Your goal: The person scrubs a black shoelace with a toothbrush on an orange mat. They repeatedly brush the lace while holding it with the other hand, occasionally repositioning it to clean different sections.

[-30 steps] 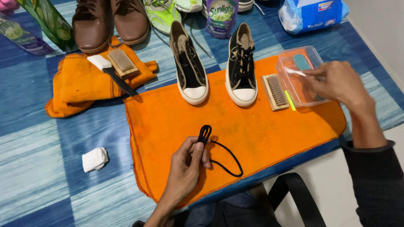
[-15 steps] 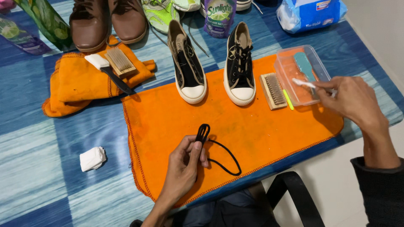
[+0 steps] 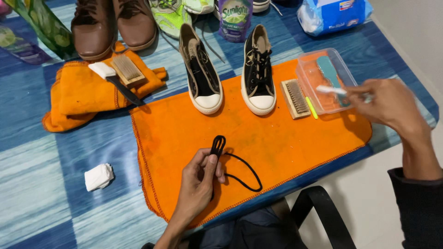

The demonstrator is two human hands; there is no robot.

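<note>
meanwhile the left hand (image 3: pixel 196 186) pinches a folded black shoelace (image 3: pixel 230 159) on the orange cloth (image 3: pixel 277 138); the right hand (image 3: pixel 385 103), blurred, seems closed on a white brush handle (image 3: pixel 330 90) over the clear tub (image 3: pixel 307 69).

Plenty of bare orange cloth (image 3: pixel 277 138) is left open mid-table; farther back it's blocked by two black sneakers (image 3: pixel 258 74) and a wooden brush (image 3: pixel 296 98).
</note>
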